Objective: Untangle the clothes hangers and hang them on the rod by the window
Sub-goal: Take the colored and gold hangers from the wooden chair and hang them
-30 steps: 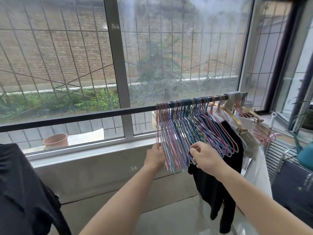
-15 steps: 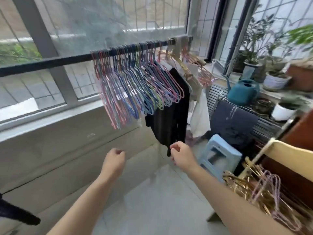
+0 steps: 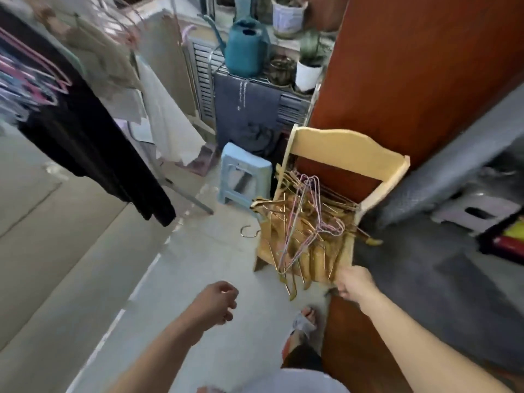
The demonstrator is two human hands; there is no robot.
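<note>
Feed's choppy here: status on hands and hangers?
Left hand loosely curled, empty. Right hand at the near edge of the tangled hanger pile on the yellow chair; grip unclear. Nothing in the way.

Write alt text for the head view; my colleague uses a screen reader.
A right hand reaches to the near edge of a chair piled with tangled hangers, mostly gold. The left hand hangs loosely curled and empty over the floor. Clothes hang at the left.
</note>
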